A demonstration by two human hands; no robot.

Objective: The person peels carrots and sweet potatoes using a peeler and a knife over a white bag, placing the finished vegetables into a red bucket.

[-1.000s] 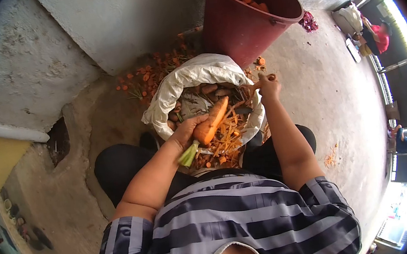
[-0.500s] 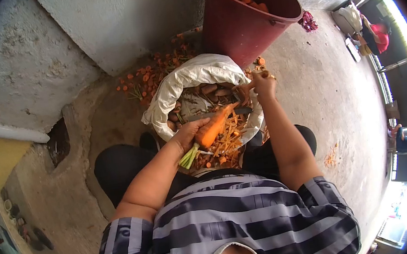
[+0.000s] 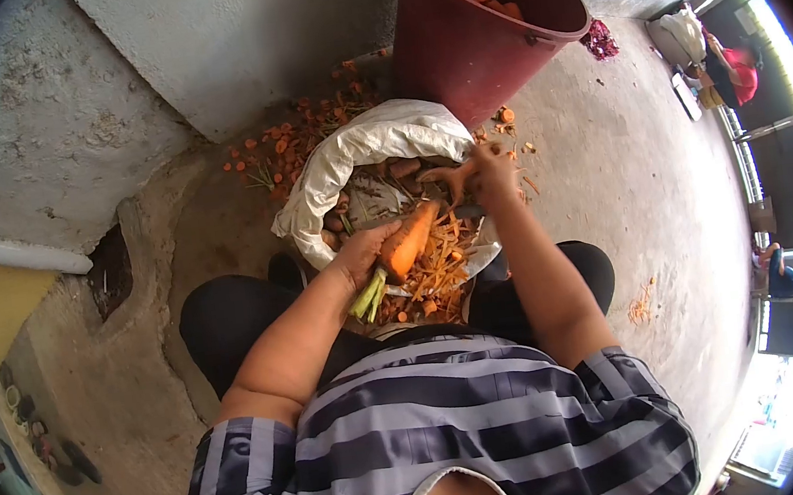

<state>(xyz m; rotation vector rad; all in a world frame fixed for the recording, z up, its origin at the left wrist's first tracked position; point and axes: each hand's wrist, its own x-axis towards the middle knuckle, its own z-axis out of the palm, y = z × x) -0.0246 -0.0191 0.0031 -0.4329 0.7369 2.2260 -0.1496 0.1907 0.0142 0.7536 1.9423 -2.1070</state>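
Note:
A large peeled carrot [image 3: 406,246] with short green stalks is gripped in my left hand [image 3: 366,251], its tip pointing up and right. My right hand [image 3: 494,176], fingers closed, holds a light brown peeler [image 3: 452,178] just beyond the carrot's tip. Both hands are over a white sack [image 3: 311,181] with a rolled rim. Inside the sack lie unpeeled carrots [image 3: 402,169], and orange peelings [image 3: 443,267] are heaped at its near side.
Behind the sack stands a tall red bucket [image 3: 477,52] holding orange pieces. Carrot ends [image 3: 282,146] are scattered on the floor by the wall. Two people [image 3: 739,76] are far off at the right. A hole [image 3: 111,270] lies at the left.
My right hand has moved left and slightly down, bringing the peeler nearer the carrot. The carrot has tilted a little more upright, and its tip has moved left.

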